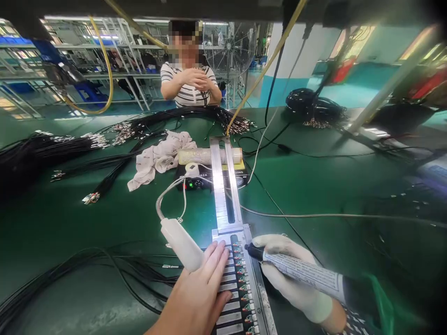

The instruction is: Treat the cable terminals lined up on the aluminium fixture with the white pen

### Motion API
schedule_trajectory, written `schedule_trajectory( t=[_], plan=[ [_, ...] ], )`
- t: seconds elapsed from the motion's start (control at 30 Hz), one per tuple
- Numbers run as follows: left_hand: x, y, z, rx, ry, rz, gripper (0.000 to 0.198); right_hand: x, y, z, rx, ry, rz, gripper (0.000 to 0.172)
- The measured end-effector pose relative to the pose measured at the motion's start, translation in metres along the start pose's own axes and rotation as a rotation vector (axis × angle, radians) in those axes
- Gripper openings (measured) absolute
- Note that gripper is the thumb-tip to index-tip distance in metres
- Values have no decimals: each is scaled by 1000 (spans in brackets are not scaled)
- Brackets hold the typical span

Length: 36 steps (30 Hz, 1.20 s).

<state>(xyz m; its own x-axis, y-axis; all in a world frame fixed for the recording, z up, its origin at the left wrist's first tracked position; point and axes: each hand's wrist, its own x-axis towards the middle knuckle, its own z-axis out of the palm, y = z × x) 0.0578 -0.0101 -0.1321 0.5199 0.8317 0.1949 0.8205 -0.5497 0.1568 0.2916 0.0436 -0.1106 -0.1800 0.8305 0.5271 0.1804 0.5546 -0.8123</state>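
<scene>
A long metal fixture (228, 278) runs toward me with a row of slots. Several black cables lie in the slots, their stripped ends and small metal connectors (240, 263) lined up along the right side. My left hand (206, 284), bare, rests on the fixture's left side with its fingers stretched out. In a white glove, my right hand (296, 274) grips a thick pen-shaped tool (303, 270) with a printed white barrel and black ends. The tool's black tip is at the connector row near the fixture's far end.
A white gooseneck lamp (181, 244) stands beside my left hand. Farther back are a black control box (195, 179), a clear roll (195, 156), a crumpled cloth (162, 156) and black cable bundles (188, 113). A person (190, 83) sits across the green table (139, 216).
</scene>
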Motion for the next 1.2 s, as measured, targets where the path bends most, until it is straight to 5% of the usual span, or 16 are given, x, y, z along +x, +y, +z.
schedule_trajectory(
  t=[0.5, 0.83, 1.2],
  plan=[
    [1, 1, 1, 66, 63, 28, 80, 2, 1, 2, -72, -58, 12, 21],
    [-1, 3, 1, 252, 82, 57, 56, 5, -1, 1, -82, -50, -26, 24],
    [-3, 4, 4, 142, 52, -5, 58, 2, 1, -2, -84, -74, -43, 23]
  ],
)
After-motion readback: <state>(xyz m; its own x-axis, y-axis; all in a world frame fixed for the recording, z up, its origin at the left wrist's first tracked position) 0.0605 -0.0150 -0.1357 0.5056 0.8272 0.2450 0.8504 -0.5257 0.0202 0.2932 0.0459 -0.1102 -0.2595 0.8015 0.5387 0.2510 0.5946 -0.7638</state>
